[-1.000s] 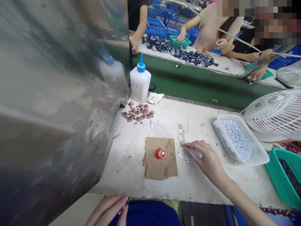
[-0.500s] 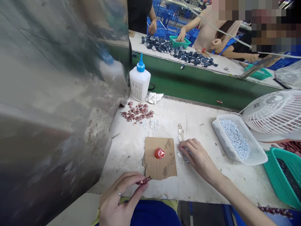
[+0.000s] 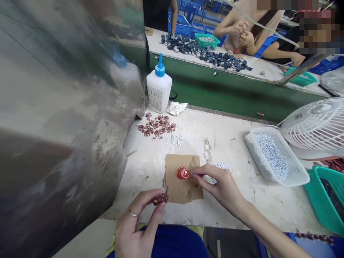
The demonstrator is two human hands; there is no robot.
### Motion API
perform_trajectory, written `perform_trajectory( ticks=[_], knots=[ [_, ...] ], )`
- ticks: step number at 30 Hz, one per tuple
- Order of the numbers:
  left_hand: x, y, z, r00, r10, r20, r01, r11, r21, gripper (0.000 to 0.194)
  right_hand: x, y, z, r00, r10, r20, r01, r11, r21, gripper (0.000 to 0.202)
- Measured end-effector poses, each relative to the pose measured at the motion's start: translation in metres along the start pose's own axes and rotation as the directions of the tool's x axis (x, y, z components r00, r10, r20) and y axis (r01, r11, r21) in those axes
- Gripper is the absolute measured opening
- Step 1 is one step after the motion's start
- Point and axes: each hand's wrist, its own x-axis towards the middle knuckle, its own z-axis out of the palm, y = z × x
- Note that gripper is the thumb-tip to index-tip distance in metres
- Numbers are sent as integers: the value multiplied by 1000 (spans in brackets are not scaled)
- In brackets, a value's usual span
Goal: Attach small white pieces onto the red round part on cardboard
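Between thumb and fingers, my left hand (image 3: 142, 218) pinches a small reddish-brown piece (image 3: 161, 199) at the near left of a brown cardboard square (image 3: 172, 191). On the cardboard sits a blob of glossy red stuff (image 3: 182, 173). My right hand (image 3: 221, 182) is at the cardboard's right edge, its thumb and forefinger pinching a tiny pale piece (image 3: 191, 174) close to the red blob. I cannot tell if that piece touches the blob. Behind my right hand lies a small pile of pale bits (image 3: 220, 167), partly hidden by it.
Farther back are a pile of reddish-brown pieces (image 3: 156, 125), loose white bits (image 3: 176, 139), a white bottle with a blue nozzle (image 3: 159, 89) and a crumpled tissue (image 3: 176, 108). Rightward stand a white basket (image 3: 292, 175), a fan (image 3: 317, 125) and a green basket (image 3: 314, 200). A metal panel (image 3: 80, 107) walls the left.
My right hand has moved left from the pale pile to the red blob, now with a tiny pale piece in its fingertips. My left hand has turned the brown piece slightly.
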Motion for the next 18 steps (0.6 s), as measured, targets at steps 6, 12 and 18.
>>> perform_trajectory(
  ticks=[6,12,18],
  knots=[
    [2,-2,-4,996,50,72,-53,998,38,21,1,5,6,996,-85,-6,85,996,-15,16],
    [3,-3,-3,991,92,94,-99,993,70,30,0,4,8,996,-85,-4,86,996,7,19],
    [9,0,-4,984,167,66,-175,975,136,28,2,0,7,999,4,-32,-1,996,89,18]
  ],
)
